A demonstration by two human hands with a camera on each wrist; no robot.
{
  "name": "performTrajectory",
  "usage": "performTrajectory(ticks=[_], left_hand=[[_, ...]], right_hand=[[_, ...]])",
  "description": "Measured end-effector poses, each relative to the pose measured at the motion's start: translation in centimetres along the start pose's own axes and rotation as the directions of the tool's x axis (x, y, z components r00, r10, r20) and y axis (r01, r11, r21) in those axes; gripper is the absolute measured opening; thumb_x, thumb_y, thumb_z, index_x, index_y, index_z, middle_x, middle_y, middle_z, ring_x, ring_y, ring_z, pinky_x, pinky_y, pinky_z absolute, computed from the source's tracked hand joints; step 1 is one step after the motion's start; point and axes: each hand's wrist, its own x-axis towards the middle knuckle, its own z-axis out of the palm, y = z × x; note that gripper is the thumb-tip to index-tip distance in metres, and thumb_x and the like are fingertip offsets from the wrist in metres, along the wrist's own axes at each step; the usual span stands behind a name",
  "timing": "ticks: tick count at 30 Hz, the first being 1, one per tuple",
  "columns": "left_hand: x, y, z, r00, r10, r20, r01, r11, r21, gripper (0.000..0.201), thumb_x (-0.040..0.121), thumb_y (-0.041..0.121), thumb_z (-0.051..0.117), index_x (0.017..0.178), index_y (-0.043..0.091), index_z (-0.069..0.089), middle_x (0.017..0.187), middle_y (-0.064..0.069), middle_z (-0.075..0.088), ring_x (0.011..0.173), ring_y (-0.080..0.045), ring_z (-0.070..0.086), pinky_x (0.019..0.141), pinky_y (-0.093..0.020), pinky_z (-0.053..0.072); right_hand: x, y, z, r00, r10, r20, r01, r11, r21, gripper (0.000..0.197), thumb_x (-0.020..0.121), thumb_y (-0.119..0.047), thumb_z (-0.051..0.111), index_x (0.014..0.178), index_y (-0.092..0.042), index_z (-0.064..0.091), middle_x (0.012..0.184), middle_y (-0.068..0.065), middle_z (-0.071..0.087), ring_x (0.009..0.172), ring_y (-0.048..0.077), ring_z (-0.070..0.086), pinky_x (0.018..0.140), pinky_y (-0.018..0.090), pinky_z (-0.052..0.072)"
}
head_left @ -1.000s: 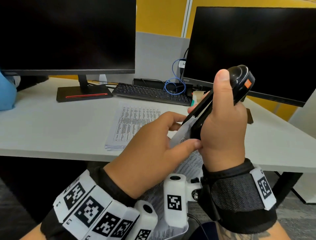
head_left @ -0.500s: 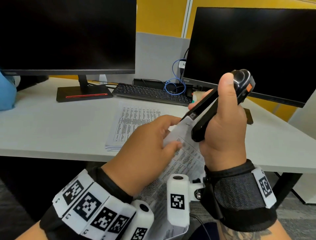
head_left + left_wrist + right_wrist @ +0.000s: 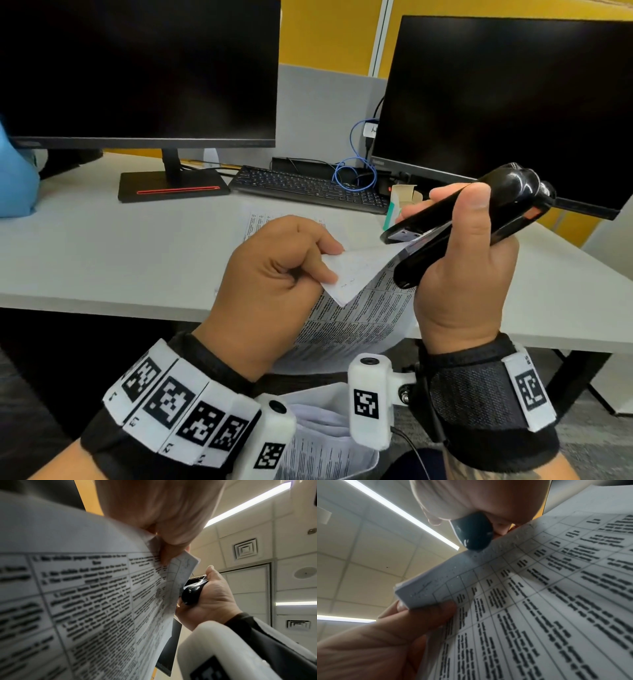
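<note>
My right hand (image 3: 459, 260) grips a black stapler (image 3: 455, 226) with an orange mark, held up over the desk's near edge with its mouth pointing left. My left hand (image 3: 284, 270) pinches the top corner of a bundle of printed sheets (image 3: 356, 308) between thumb and fingers. That corner lies just left of the stapler's mouth, against its lower arm. The sheets hang down toward my lap. In the left wrist view the printed sheets (image 3: 85, 595) fill the left side and the stapler (image 3: 192, 593) shows in the right hand. In the right wrist view the stapler's end (image 3: 472, 532) rests by the sheets' edge (image 3: 488, 568).
On the grey desk (image 3: 102, 260) lies another stack of printed paper (image 3: 260, 219). Behind it sit a black keyboard (image 3: 301, 186), two dark monitors (image 3: 137, 68) (image 3: 507, 102), a blue cable (image 3: 356, 171) and a small open box (image 3: 400, 202). A blue thing (image 3: 15, 185) sits at far left.
The stapler has tilted from upright toward level and moved right. My left hand has drawn the paper corner out to the left of the stapler's mouth.
</note>
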Motion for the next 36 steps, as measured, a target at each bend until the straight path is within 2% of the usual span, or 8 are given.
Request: performTrajectory(ticks=[3, 7, 10, 16, 23, 31, 34, 36], left_hand=[[0.0, 0.1, 0.0, 0.998, -0.057, -0.006, 0.056, 0.997, -0.046, 0.033, 0.069, -0.012, 0.060, 0.065, 0.021, 0.062, 0.086, 0.006, 0.066, 0.085, -0.013, 0.065, 0.075, -0.024, 0.052], [0.2, 0.9, 0.3, 0.963, -0.269, 0.028, 0.269, 0.947, -0.176, 0.025, 0.080, 0.007, 0.073, 0.089, 0.030, 0.066, 0.081, -0.006, 0.069, 0.075, -0.022, 0.069, 0.069, -0.041, 0.060], [0.1, 1.0, 0.8, 0.931, -0.360, 0.062, 0.365, 0.907, -0.211, 0.030, 0.082, 0.001, 0.073, 0.091, 0.028, 0.066, 0.079, -0.012, 0.071, 0.073, -0.027, 0.070, 0.068, -0.044, 0.061], [-0.3, 1.6, 1.3, 0.920, -0.377, 0.103, 0.391, 0.881, -0.268, 0.025, 0.080, -0.003, 0.073, 0.090, 0.019, 0.065, 0.075, -0.012, 0.071, 0.065, -0.017, 0.068, 0.060, -0.029, 0.058], [-0.4, 1.8, 1.4, 0.929, -0.357, 0.096, 0.370, 0.894, -0.252, 0.023, 0.074, 0.012, 0.075, 0.089, 0.027, 0.066, 0.076, -0.015, 0.069, 0.071, -0.035, 0.066, 0.065, -0.046, 0.057], [-0.5, 2.1, 1.5, 0.912, -0.373, 0.168, 0.406, 0.876, -0.260, 0.032, 0.072, 0.016, 0.074, 0.097, 0.032, 0.064, 0.080, -0.013, 0.070, 0.077, -0.033, 0.068, 0.072, -0.050, 0.058], [-0.3, 2.4, 1.4, 0.878, -0.372, 0.301, 0.434, 0.885, -0.172, 0.035, 0.070, 0.024, 0.081, 0.100, 0.030, 0.064, 0.089, 0.002, 0.073, 0.081, -0.013, 0.071, 0.075, -0.031, 0.059], [-0.1, 2.7, 1.2, 0.882, -0.342, 0.323, 0.369, 0.929, -0.022, 0.025, 0.074, 0.034, 0.082, 0.092, 0.029, 0.066, 0.082, 0.009, 0.071, 0.073, -0.004, 0.066, 0.066, -0.019, 0.054]], right_hand=[[-0.1, -0.1, 0.1, 1.000, 0.004, 0.013, -0.004, 1.000, 0.018, 0.049, 0.071, -0.076, 0.059, 0.074, -0.028, 0.069, 0.072, 0.003, 0.069, 0.076, 0.029, 0.068, 0.077, 0.042, 0.056], [0.0, -0.2, 0.5, 0.998, 0.065, 0.023, -0.066, 0.997, 0.049, 0.047, 0.079, -0.060, 0.054, 0.082, -0.015, 0.063, 0.068, 0.000, 0.068, 0.071, 0.021, 0.067, 0.071, 0.036, 0.055], [0.2, -0.5, 1.2, 0.991, 0.125, 0.047, -0.128, 0.991, 0.045, 0.060, 0.080, -0.062, 0.048, 0.088, -0.005, 0.062, 0.075, 0.014, 0.066, 0.070, 0.021, 0.068, 0.066, 0.032, 0.055], [0.4, -1.2, 2.1, 0.979, 0.198, 0.044, -0.198, 0.980, -0.020, 0.048, 0.086, -0.059, 0.046, 0.077, -0.013, 0.057, 0.062, 0.001, 0.061, 0.064, 0.020, 0.067, 0.063, 0.031, 0.054], [0.4, -1.5, 2.2, 0.984, 0.175, 0.020, -0.176, 0.984, 0.015, 0.046, 0.086, -0.058, 0.046, 0.073, -0.014, 0.055, 0.057, -0.003, 0.057, 0.060, 0.018, 0.066, 0.059, 0.030, 0.053], [0.4, -1.4, 2.1, 0.987, 0.164, -0.001, -0.164, 0.986, -0.014, 0.048, 0.086, -0.058, 0.046, 0.068, -0.014, 0.052, 0.054, 0.003, 0.057, 0.054, 0.017, 0.063, 0.053, 0.022, 0.049], [0.2, -1.1, 1.9, 0.985, 0.174, -0.014, -0.175, 0.984, -0.031, 0.048, 0.088, -0.058, 0.046, 0.068, -0.015, 0.053, 0.055, 0.003, 0.059, 0.056, 0.019, 0.065, 0.055, 0.024, 0.051], [-0.1, -1.1, 1.8, 0.982, 0.191, -0.014, -0.191, 0.981, -0.026, 0.051, 0.088, -0.061, 0.047, 0.069, -0.015, 0.055, 0.055, 0.003, 0.061, 0.058, 0.019, 0.065, 0.058, 0.027, 0.052]])
